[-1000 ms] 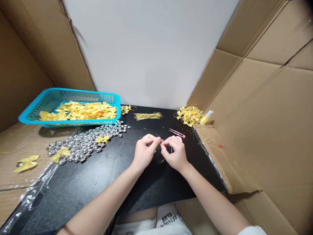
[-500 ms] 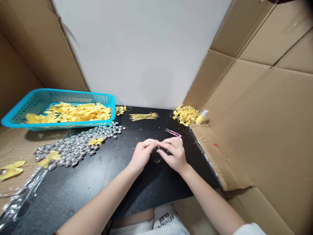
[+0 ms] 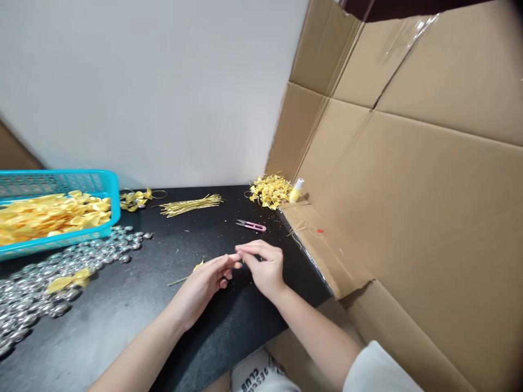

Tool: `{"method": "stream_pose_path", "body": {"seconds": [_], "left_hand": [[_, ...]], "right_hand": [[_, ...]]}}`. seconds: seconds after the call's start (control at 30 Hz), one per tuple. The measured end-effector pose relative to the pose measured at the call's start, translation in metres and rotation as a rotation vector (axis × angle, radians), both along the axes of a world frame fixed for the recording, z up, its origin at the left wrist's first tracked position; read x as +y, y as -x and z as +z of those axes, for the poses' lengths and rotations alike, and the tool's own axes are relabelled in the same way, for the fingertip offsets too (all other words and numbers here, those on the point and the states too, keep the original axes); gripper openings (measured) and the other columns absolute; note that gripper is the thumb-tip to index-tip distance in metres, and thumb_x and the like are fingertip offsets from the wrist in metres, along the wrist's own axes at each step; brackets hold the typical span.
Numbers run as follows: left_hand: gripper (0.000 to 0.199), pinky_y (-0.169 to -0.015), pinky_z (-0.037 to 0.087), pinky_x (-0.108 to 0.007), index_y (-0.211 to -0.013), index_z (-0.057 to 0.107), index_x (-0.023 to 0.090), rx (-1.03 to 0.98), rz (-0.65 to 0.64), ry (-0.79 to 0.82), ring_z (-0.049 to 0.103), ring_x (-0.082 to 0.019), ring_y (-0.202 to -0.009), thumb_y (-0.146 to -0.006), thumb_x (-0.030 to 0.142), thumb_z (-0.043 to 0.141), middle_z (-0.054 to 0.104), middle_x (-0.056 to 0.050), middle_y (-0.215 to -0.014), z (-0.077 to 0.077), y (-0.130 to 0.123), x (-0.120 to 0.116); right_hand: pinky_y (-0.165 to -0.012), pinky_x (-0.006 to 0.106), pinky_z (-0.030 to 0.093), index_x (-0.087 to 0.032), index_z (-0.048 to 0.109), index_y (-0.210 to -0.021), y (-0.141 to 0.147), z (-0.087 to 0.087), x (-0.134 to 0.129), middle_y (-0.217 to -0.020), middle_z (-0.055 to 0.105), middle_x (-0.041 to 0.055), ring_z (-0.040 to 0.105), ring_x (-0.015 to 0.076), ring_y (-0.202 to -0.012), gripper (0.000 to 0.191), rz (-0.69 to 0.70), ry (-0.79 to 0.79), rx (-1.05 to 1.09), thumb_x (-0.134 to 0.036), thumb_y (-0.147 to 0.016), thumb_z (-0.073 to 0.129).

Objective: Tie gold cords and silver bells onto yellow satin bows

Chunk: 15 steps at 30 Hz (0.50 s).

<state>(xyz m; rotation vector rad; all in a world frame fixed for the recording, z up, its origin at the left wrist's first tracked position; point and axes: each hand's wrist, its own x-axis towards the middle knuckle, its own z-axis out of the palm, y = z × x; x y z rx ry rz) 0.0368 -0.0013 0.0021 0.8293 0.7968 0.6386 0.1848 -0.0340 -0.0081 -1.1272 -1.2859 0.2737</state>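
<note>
My left hand (image 3: 210, 280) is curled above the black tabletop, around a mostly hidden yellow ribbon piece (image 3: 199, 265). Its tip shows past the back of the hand, and a thin cord (image 3: 176, 282) sticks out to the left. My right hand (image 3: 265, 267) is closed in a pinch, its thumb and fingertips meeting the left fingertips. Whatever lies between them is too small to make out. Just beyond the right hand lies a pair of pink-handled thread snips (image 3: 251, 225).
A blue basket (image 3: 115, 198) of yellow ribbon bows stands left, beside many silver beads (image 3: 36, 286) and a loose bow (image 3: 69, 280). Gold cords (image 3: 192, 204), a heap of finished-looking yellow pieces (image 3: 270, 190) and a small bottle (image 3: 296, 190) lie behind. Cardboard (image 3: 408, 190) walls the right.
The view has swung right, so the basket and beads sit farther left. My left hand has turned, its fingers now reaching toward the right hand, which has closed into a tighter pinch.
</note>
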Motion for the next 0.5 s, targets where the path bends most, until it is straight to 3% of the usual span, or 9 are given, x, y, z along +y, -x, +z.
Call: {"method": "stream_pose_path", "body": {"seconds": [0.1,0.3,0.4,0.5], "left_hand": [[0.041,-0.068,0.042,-0.029,-0.098,0.074,0.016,0.015,-0.027,0.035,0.052,-0.018,-0.074,-0.074,0.048,0.066,0.066,-0.007,-0.088,0.003,0.003,0.001],[0.033,-0.067,0.042,-0.028,-0.09,0.074,0.015,-0.022,0.016,0.045,0.051,-0.019,-0.074,-0.07,0.04,0.068,0.066,-0.007,-0.084,0.008,0.005,0.002],[0.029,-0.065,0.042,-0.028,-0.086,0.073,0.014,-0.017,0.021,0.047,0.051,-0.018,-0.071,-0.07,0.038,0.067,0.065,-0.008,-0.082,0.008,0.002,0.001],[0.027,-0.067,0.043,-0.028,-0.085,0.073,0.015,-0.004,0.043,0.065,0.054,-0.019,-0.075,-0.07,0.036,0.066,0.065,-0.009,-0.083,0.005,0.002,0.001]], "right_hand": [[-0.074,0.037,0.062,-0.022,0.079,-0.076,-0.041,-0.006,-0.005,-0.08,0.079,0.0051,0.075,0.0236,-0.075,0.013,-0.264,0.172,0.119,-0.034,-0.074,0.076],[-0.076,0.043,0.06,-0.014,0.078,-0.083,-0.191,-0.015,-0.014,-0.083,0.078,0.0155,0.075,0.0296,-0.08,0.033,-0.657,0.245,0.184,-0.043,-0.069,0.073],[-0.081,0.043,0.058,-0.013,0.077,-0.078,-0.241,-0.016,-0.001,-0.086,0.078,0.0175,0.074,0.0305,-0.084,0.03,-0.697,0.298,0.156,-0.039,-0.064,0.076],[-0.078,0.04,0.059,-0.015,0.076,-0.07,-0.255,-0.022,0.015,-0.08,0.078,0.0143,0.074,0.0293,-0.079,0.025,-0.626,0.353,0.109,-0.037,-0.058,0.079]]}}
